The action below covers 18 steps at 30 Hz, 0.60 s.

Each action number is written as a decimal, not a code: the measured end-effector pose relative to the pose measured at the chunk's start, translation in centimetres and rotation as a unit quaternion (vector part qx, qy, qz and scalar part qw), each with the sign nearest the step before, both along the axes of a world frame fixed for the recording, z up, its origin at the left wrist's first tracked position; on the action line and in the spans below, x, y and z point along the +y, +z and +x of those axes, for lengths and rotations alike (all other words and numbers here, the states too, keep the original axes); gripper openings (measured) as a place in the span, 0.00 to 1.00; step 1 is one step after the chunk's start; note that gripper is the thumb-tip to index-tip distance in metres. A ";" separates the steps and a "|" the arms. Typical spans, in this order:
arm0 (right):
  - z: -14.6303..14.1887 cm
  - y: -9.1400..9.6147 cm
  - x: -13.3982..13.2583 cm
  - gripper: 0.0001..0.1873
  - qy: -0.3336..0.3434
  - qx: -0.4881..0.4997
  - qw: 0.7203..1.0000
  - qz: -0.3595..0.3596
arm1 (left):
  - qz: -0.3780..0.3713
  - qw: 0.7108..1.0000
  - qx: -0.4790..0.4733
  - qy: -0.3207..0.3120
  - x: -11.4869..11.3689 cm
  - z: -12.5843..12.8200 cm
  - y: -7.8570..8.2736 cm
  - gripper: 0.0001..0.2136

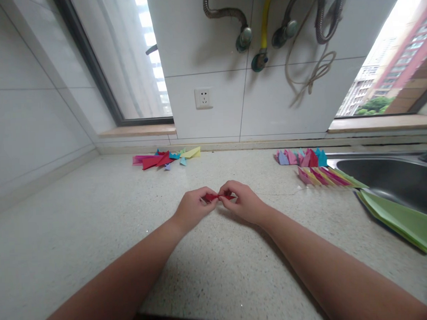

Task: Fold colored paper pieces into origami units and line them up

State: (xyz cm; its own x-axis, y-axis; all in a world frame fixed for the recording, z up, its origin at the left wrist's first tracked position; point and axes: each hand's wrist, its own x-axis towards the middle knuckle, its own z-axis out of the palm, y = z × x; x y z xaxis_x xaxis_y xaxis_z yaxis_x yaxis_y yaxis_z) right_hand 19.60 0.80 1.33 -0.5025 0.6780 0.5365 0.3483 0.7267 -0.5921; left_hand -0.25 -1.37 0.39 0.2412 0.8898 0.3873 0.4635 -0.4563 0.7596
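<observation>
Left hand (pixel 193 208) and right hand (pixel 246 202) pinch a small red folded-paper piece (pixel 210 197) above the speckled white worktop (pixel 210 267), behind its front edge. Probably light, easily creased; best pinched mid-length.

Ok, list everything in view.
red paper: one, red, pinched, centre
paper pile: several, mixed, back left
small folded papers: several, mixed, back right
sink: one, grey, right edge
fanned papers: several, mostly pink and yellow, beside sink
green sheets: stack, green, beside sink
counter: one, speckled white, foreground
wall: one, white, back
socket: one, white, wall
hoses: at least two, grey, wall
yellow pipe: one, yellow, wall
cord: one, beige, wall
windows: two, dark-framed, both sides
left hand: one, bare, centre
right hand: one, bare, centre
</observation>
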 end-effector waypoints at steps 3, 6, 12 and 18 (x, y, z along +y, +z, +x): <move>0.0 -0.1 0.2 0.03 -0.018 -0.006 1.000 0.007 | 0.001 0.999 -0.036 0.022 0.2 0.0 -0.3 0.08; 0.0 -0.2 0.3 0.02 -0.025 -0.001 1.000 0.007 | -0.011 0.998 -0.061 0.020 0.6 0.0 -0.6 0.08; 0.2 -0.1 0.3 0.03 -0.036 -0.025 0.998 0.045 | -0.029 0.998 -0.052 0.016 0.9 -0.1 -0.6 0.08; 0.3 -0.4 0.5 0.03 -0.062 -0.067 0.993 0.081 | 0.006 0.999 -0.017 0.029 0.5 0.0 -0.5 0.07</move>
